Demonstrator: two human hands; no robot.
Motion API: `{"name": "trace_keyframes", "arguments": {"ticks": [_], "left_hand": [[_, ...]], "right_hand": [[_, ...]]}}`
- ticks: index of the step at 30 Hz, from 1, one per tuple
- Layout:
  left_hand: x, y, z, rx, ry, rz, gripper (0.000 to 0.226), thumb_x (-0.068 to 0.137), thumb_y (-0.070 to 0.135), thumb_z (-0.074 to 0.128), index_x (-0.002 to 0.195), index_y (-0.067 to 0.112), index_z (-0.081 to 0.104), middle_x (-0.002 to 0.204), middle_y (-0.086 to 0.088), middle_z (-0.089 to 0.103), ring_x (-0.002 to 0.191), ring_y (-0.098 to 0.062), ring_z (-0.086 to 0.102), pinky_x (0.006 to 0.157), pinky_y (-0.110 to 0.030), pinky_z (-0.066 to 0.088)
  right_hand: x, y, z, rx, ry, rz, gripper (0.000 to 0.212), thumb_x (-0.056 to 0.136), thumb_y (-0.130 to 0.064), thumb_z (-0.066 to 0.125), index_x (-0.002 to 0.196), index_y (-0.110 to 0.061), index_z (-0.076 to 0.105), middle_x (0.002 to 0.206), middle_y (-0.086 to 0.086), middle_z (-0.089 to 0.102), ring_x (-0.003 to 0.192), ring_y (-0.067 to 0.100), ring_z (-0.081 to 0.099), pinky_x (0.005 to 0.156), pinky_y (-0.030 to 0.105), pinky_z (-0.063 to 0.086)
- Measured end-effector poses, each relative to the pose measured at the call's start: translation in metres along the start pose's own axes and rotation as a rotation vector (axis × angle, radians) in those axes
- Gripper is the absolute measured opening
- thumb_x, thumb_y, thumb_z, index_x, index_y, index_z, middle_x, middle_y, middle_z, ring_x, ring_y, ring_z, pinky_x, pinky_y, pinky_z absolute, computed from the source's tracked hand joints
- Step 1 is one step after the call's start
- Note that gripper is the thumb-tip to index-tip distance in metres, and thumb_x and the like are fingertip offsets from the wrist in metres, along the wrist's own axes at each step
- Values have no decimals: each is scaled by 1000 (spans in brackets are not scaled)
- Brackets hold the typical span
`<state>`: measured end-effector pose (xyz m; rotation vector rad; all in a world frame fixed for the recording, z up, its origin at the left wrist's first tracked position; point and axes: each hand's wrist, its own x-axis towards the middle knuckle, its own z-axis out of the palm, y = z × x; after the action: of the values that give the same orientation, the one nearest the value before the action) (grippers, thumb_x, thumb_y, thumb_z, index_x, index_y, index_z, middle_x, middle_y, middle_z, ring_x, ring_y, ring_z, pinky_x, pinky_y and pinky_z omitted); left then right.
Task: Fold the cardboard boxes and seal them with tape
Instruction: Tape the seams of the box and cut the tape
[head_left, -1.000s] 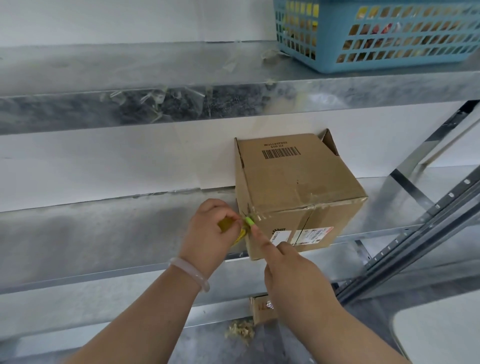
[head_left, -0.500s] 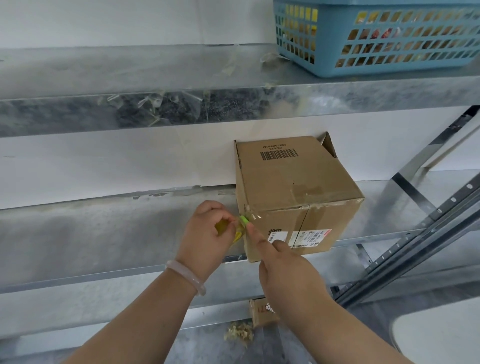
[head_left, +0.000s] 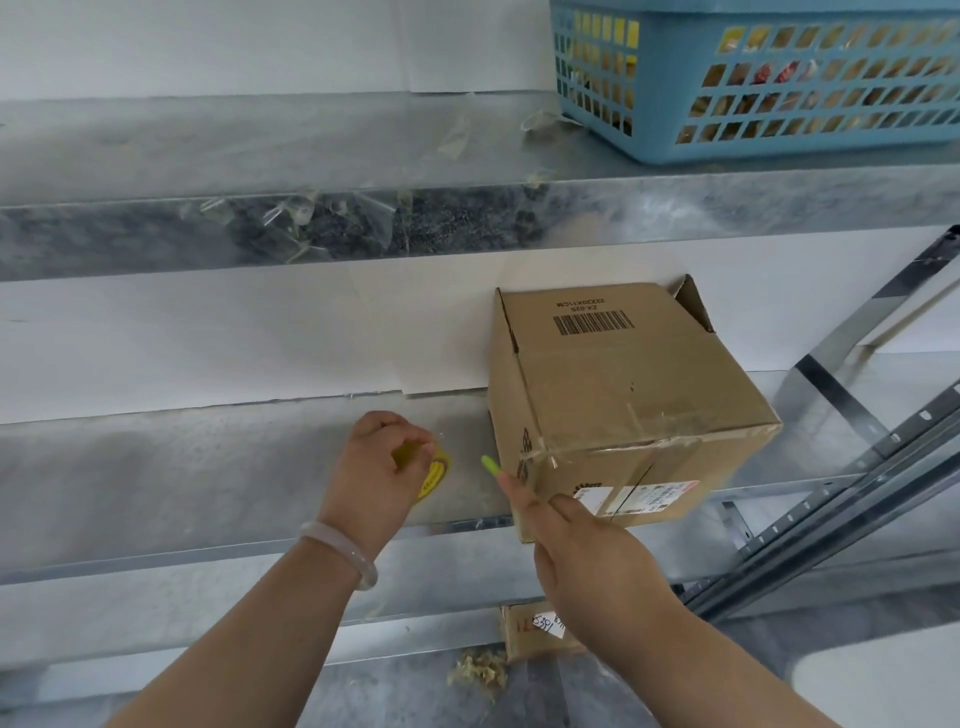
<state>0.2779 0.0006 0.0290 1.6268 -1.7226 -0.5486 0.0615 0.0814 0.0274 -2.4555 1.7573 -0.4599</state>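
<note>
Box (head_left: 623, 395) sitting on metal shelf (head_left: 182, 467); left hand (head_left: 382, 467) curling round small yellow tool (head_left: 434, 475), right hand (head_left: 587, 556) empty, forefinger pointing beside box corner

On the top of the cardboard box (head_left: 623, 384), "22X20X11CM" and "ZX-025" are printed upside down above a barcode (head_left: 594, 322). The shipping label (head_left: 639, 496) on its front is too small to be read. On the smaller box (head_left: 519, 642) below, "539" is handwritten on a white sticker (head_left: 545, 623).
</note>
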Motion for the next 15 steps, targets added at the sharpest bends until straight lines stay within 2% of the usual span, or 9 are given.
{"name": "trace_keyframes", "arguments": {"ticks": [5,8,10,12,13,15], "left_hand": [[6,-9,5,61,8,-50,5,86,21,67,88,20,72,104,6,51,88,-9,53,73,-9,33],[10,-14,10,114,3,-42,7,88,18,64,86,19,70,105,7,48,88,-13,54,78,-22,38],[14,-19,13,155,-11,-21,9,90,17,61,87,20,69,106,10,46,88,-14,54,77,-26,41],[19,-24,16,189,6,1,11,90,17,60,86,20,70,107,11,48,84,-16,56,76,-29,45],[21,-27,18,206,37,14,12,90,18,60,86,20,71,107,10,50,81,-17,57,75,-30,46],[26,-33,22,251,122,64,15,91,23,60,88,19,74,107,7,55,73,-20,60,72,-31,48]], "right_hand": [[2,12,-10,-4,-37,-128,71,83,-23,38,152,-38,27,84,-11,54,46,9,26,33,29,41],[0,15,-24,90,-17,-230,75,85,-17,43,153,-37,22,91,-11,54,49,11,36,39,32,44],[-7,23,-35,165,113,-334,78,84,-10,47,154,-33,21,96,-10,53,54,13,46,43,31,44],[-16,37,-50,263,319,-369,66,88,-6,46,150,-24,30,102,-6,55,68,11,55,53,30,47],[-21,47,-57,325,422,-330,55,93,-10,44,146,-23,36,103,-7,56,75,5,55,59,27,48],[-30,73,-69,472,615,-139,42,100,-28,39,141,-38,40,98,-16,55,74,1,52,60,24,45]]}}
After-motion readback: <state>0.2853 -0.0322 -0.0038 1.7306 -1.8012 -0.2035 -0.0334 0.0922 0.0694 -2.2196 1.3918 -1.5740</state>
